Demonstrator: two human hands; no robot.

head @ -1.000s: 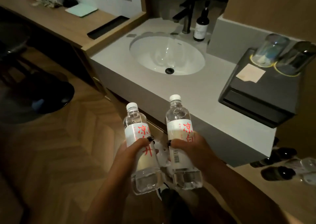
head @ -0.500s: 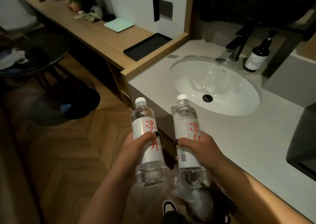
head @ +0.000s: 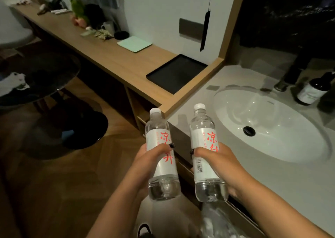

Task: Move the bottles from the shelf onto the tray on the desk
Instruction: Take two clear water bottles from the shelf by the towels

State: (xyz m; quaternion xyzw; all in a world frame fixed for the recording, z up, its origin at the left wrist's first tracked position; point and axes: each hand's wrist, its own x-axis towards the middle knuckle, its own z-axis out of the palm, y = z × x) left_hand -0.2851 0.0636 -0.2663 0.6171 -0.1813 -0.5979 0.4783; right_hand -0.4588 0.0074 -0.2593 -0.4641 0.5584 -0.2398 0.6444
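Two clear water bottles with white caps and white labels printed in red stand nearly upright in front of the person, side by side and apart. The left bottle (head: 161, 154) sits in the left hand (head: 145, 163), whose fingers curl round the label from the outer side with the thumb laid across its front. The right bottle (head: 205, 152) is held the same way by the right hand (head: 223, 163), thumb across the label, fingers wrapped behind; its base hangs below the palm.

Ahead of both hands and a little to the left lies the black tray (head: 176, 72), at the near end of the wooden desk (head: 101, 50). Just right of the right hand is the white sink (head: 268, 125) in a pale counter, with a dark bottle (head: 313, 90) beyond it. Left of the left hand, lower down, is the wooden floor (head: 54, 183) and a dark round table (head: 41, 78).
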